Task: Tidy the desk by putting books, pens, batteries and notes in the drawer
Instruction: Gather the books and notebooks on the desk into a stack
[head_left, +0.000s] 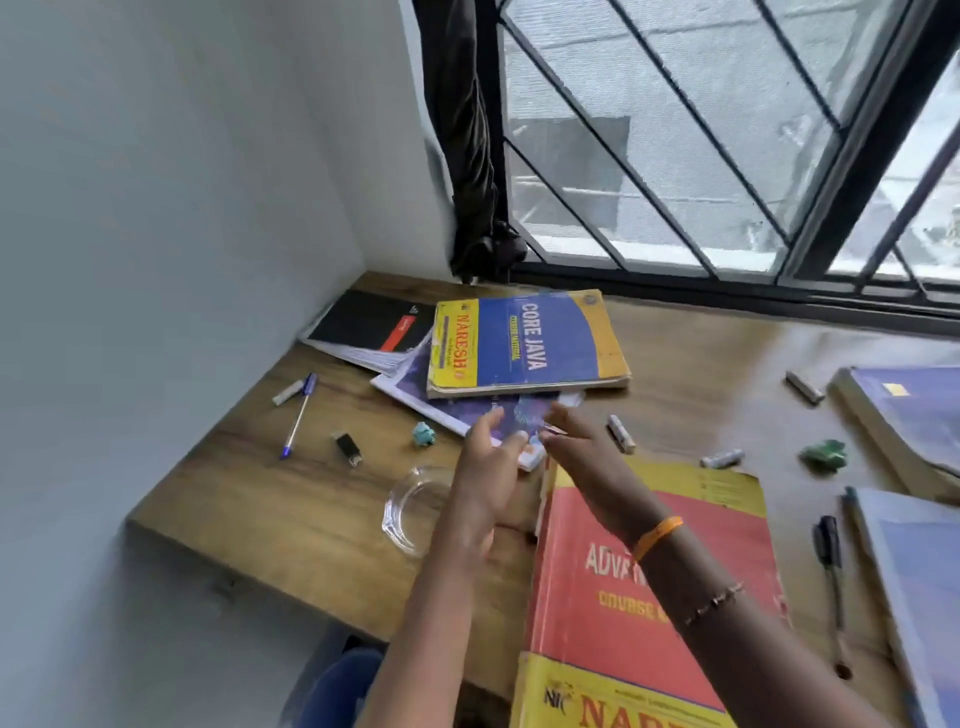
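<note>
Evidently the step in hand is collecting the books: both hands reach toward the pile at the back corner of the desk (291, 519). Taking the Core Java book (524, 343) as the landmark, it lies atop a purple-covered book (457, 410), whose near corner sticks out toward the person, and a black notebook (369, 325) lies behind it to the left.

The left hand (488, 467) and right hand (576, 452) hover just in front of the Core Java book, over that purple corner, fingers straight and spread, holding nothing; motion blur makes it hard to say whether any fingertip touches the cover.

The next move, I judge, calls for closing both hands on the pile's near edge and lifting it without the top book sliding off.

A blue pen (297, 415) lies well left of the Core Java book, a battery (622, 434) near its right front, and a red book (649, 587) under the right forearm.

As for containers, a clear glass dish (410, 514), in front of the Core Java book, looks to hold nothing. No drawer is in view.
</note>
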